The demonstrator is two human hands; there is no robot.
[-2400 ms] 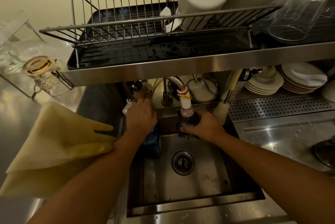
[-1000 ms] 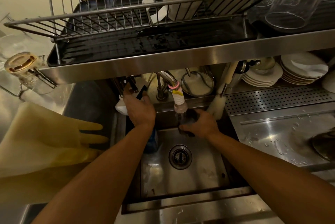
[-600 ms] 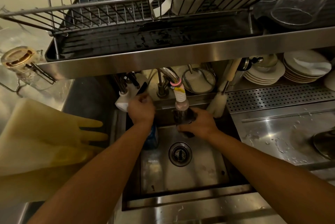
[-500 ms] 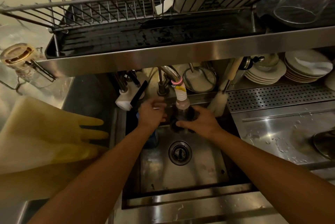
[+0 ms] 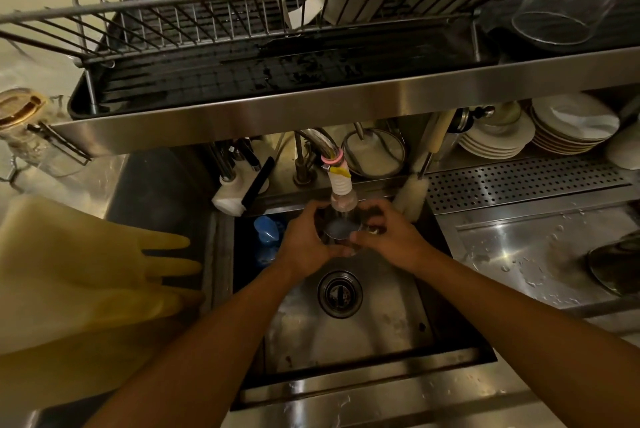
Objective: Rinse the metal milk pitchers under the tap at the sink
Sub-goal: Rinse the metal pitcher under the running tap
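Left hand (image 5: 304, 244) curled round left side of the milk pitcher (image 5: 341, 232), right hand (image 5: 388, 240) curled round right side; both gripping, fingers wrapped, thumbs toward near rim. Two-handed hold prob. to steady it against the stream & allow turning. Pitcher sits directly under the tap (image 5: 337, 173), mouth up, just below the nozzle so water lands inside w/o splashing wide; pale water visible in the opening. Held above the sink (image 5: 346, 341) basin, behind the drain (image 5: 340, 293), so overflow runs straight down. Rinse looks mid-way, judging by fill; next likely a tip-out toward the drain.

Left of tap: blue sponge-like item (image 5: 265, 232) tucked in sink corner, within reach. Further left of tap: yellow rubber gloves (image 5: 86, 265) draped over tabletop edge, unused. Right of tap: bottle brush (image 5: 410, 197) leaning at sink's back edge, then perforated drain tray (image 5: 519, 178) & wet tabletop (image 5: 519, 247). Above tap: drying rack (image 5: 242, 29) on steel shelf, ready for rinsed items. Behind & right of tap: stacked plates (image 5: 495, 140).
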